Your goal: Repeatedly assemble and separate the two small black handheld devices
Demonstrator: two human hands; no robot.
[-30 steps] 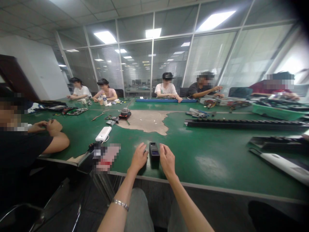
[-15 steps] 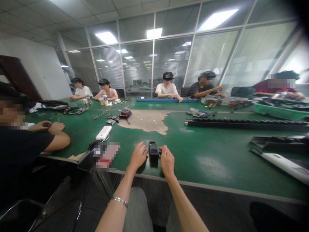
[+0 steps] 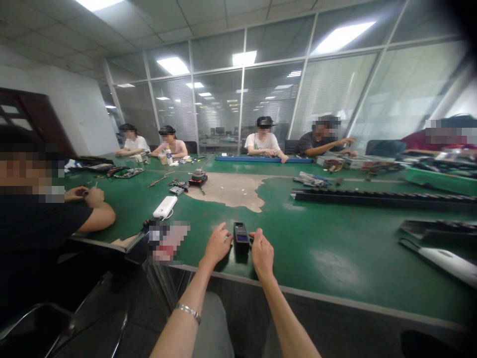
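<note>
A small black box-shaped device [image 3: 241, 238] with a little dark-blue display on its top face stands on the green tabletop in front of me. Just left of it rests my left hand [image 3: 217, 244], fingers loosely bent and holding nothing. My right hand [image 3: 263, 252] is on the other side, turned on its edge with the fingers slightly curved. Its fingertips come close to the device's right side; whether they touch it I cannot tell. Neither hand is closed around the device. A silver bracelet [image 3: 189, 312] circles my left wrist.
A white power bank [image 3: 165, 207] and a blurred red-and-pink item [image 3: 173, 242] lie left. Ahead is a bare brown patch [image 3: 231, 189] in the green surface [image 3: 298, 283]. Long black rails [image 3: 372, 200] and a white tool [image 3: 443, 258] lie right. Several people sit around the table.
The view has shifted slightly, so the scene appears a little lower and further right. My hands stay beside the device, with their arrangement almost the same.
</note>
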